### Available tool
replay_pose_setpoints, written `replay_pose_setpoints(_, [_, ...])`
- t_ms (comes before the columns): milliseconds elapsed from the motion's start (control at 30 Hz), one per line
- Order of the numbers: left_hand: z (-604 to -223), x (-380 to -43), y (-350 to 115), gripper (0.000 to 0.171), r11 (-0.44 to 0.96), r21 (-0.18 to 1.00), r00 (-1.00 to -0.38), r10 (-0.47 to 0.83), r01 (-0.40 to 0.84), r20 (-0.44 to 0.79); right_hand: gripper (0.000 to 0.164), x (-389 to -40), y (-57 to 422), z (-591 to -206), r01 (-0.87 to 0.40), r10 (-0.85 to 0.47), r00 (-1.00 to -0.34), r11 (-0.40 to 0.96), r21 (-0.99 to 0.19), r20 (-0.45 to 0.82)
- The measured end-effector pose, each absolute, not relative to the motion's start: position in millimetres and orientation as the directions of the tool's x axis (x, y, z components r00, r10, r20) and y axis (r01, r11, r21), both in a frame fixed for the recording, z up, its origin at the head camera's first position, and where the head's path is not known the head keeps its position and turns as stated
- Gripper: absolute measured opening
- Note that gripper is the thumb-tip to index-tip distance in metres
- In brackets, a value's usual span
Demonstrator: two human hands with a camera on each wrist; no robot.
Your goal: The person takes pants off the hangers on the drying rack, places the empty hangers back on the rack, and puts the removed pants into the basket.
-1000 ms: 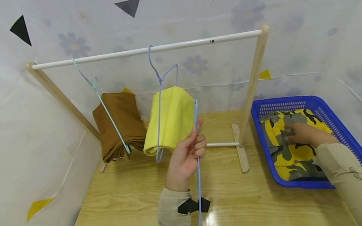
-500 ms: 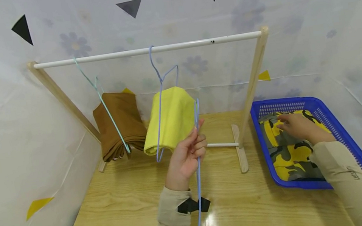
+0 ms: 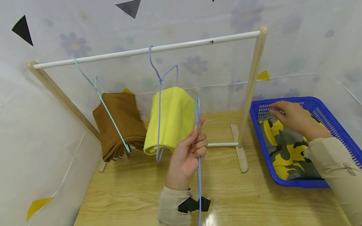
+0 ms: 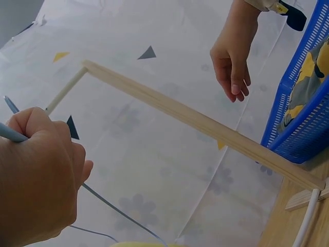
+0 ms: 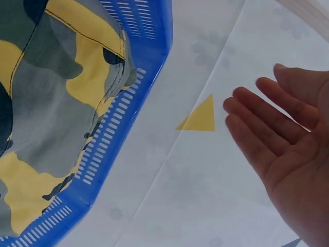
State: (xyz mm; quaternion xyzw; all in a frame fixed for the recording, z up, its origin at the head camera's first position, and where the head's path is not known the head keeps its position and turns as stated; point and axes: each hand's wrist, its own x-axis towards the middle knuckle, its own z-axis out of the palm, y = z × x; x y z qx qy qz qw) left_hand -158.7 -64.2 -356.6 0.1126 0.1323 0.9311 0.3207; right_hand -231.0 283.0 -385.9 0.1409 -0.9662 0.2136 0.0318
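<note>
In the head view my left hand (image 3: 187,158) grips a blue wire hanger (image 3: 199,181), held upright over the table in front of the rack. My right hand (image 3: 296,119) is raised above the blue basket (image 3: 346,141), its fingers relaxed and holding nothing. The right wrist view shows that palm with fingers extended, apart from the cloth. Folded in the basket lies a yellow, grey and black camouflage garment (image 3: 288,156), partly hidden by my right hand and sleeve. In the left wrist view, part of the hanger (image 4: 11,133) runs through my curled left fingers.
A rack with a white rod (image 3: 185,44) and wooden posts stands at the back. From it hang a brown cloth (image 3: 119,117) on a mint hanger (image 3: 110,116) and a yellow cloth (image 3: 171,118) on a blue hanger (image 3: 158,119). White sheeting surrounds the wooden table (image 3: 118,213).
My right hand has lifted off the camouflage garment, moving up and slightly left toward the basket's far side. The left hand and its hanger have stayed nearly still.
</note>
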Motion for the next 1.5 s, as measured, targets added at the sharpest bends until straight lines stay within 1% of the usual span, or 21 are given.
replay_pose_setpoints(167, [-356.4, -157.8, -63.7, 0.032, -0.759, 0.32, -0.768, 0.628, -0.567, 0.128, 0.042, -230.8, 277.2, -381.1, -0.324, -0.244, -0.942, 0.838, -0.439, 0.23])
replay_pose_setpoints(333, [-356.3, -157.2, -62.7, 0.034, -0.76, 0.323, -0.766, 0.627, -0.564, 0.141, 0.037, -230.3, 271.3, -373.9, -0.396, -0.235, -0.9, 0.792, -0.465, 0.367])
replay_pose_setpoints(533, [-356.8, -156.5, -60.8, 0.029, -0.755, 0.333, -0.761, 0.633, -0.565, 0.141, 0.038, -227.5, 264.8, -363.2, -0.463, -0.224, -0.851, 0.749, -0.475, 0.476])
replay_pose_setpoints(633, [-357.0, -155.8, -60.7, 0.03, -0.753, 0.331, -0.76, 0.635, -0.568, 0.14, 0.037, -225.4, 260.0, -357.4, -0.507, -0.214, -0.81, 0.724, -0.468, 0.547])
replay_pose_setpoints(733, [-357.1, -155.0, -60.7, 0.034, -0.755, 0.328, -0.761, 0.634, -0.568, 0.14, 0.037, -224.2, 254.1, -349.7, -0.545, -0.19, -0.764, 0.701, -0.459, 0.617])
replay_pose_setpoints(867, [-356.7, -154.0, -60.7, 0.042, -0.758, 0.326, -0.763, 0.631, -0.566, 0.142, 0.039, -225.7, 245.1, -337.8, -0.596, -0.154, -0.686, 0.68, -0.427, 0.712])
replay_pose_setpoints(1000, [-355.6, -153.2, -60.5, 0.045, -0.758, 0.328, -0.765, 0.629, -0.564, 0.139, 0.044, -227.0, 235.7, -324.5, -0.648, -0.12, -0.605, 0.649, -0.399, 0.787])
replay_pose_setpoints(1167, [-355.0, -151.7, -60.2, 0.04, -0.756, 0.322, -0.76, 0.634, -0.57, 0.143, 0.052, -227.7, 226.8, -309.6, -0.698, -0.112, -0.54, 0.614, -0.369, 0.834])
replay_pose_setpoints(1300, [-355.3, -150.7, -60.0, 0.035, -0.754, 0.318, -0.756, 0.638, -0.574, 0.147, 0.054, -226.9, 220.7, -297.5, -0.703, -0.117, -0.543, 0.606, -0.373, 0.832])
replay_pose_setpoints(1500, [-356.1, -149.4, -59.2, 0.039, -0.756, 0.332, -0.762, 0.632, -0.565, 0.142, 0.057, -221.5, 208.7, -272.8, -0.719, -0.123, -0.544, 0.577, -0.386, 0.83])
